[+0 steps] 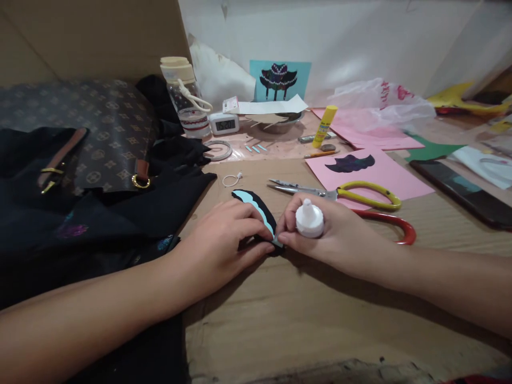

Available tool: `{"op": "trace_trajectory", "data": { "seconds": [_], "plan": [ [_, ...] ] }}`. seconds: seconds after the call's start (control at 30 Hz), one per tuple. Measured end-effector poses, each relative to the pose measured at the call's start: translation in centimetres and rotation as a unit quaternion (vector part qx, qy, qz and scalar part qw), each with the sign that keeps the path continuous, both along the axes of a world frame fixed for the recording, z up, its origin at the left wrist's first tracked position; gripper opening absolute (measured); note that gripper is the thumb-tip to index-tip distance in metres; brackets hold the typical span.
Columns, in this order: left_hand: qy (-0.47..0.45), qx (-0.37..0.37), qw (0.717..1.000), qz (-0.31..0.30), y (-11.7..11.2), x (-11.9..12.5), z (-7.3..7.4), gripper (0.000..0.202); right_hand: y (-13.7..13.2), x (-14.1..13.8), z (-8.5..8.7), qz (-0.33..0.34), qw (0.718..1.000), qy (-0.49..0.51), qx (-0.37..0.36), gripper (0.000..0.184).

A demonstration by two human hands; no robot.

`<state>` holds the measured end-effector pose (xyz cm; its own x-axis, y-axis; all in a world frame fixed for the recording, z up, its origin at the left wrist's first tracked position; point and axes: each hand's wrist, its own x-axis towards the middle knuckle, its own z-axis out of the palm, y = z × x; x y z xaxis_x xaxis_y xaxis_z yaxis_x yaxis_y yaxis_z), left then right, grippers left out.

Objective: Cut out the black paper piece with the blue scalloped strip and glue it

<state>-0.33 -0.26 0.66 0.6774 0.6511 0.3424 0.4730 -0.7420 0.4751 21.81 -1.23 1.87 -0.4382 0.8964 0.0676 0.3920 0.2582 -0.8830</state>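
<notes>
A black curved paper cut-out with a light blue scalloped edge (256,204) lies on the brown cardboard (304,314). My left hand (218,246) presses down on its near end, fingers closed together on it. My right hand (336,234) is wrapped round a small white glue bottle (309,218) with its capped nozzle pointing up, and its fingertips pinch the same end of the cut-out, touching my left fingers.
Yellow-handled scissors (352,193) and a red handle (394,226) lie just behind my right hand. Pink paper with a dark cut-out (362,169), a yellow glue stick (325,126), a small clock (224,124) and a bottle (186,96) stand further back. A patterned bag (100,133) and black cloth fill the left.
</notes>
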Motion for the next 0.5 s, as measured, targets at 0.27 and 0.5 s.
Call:
{"op": "trace_trajectory", "data": {
  "seconds": [0.27, 0.5],
  "plan": [
    [-0.045, -0.119, 0.992, 0.021, 0.8, -0.6, 0.2, 0.010, 0.8, 2.6, 1.8, -0.009, 1.000, 0.006, 0.011, 0.036],
    [-0.009, -0.180, 0.981, 0.066, 1.0, -0.8, 1.0, 0.012, 0.7, 4.2, 3.5, -0.051, 0.973, -0.182, 0.129, 0.036]
  ]
}}
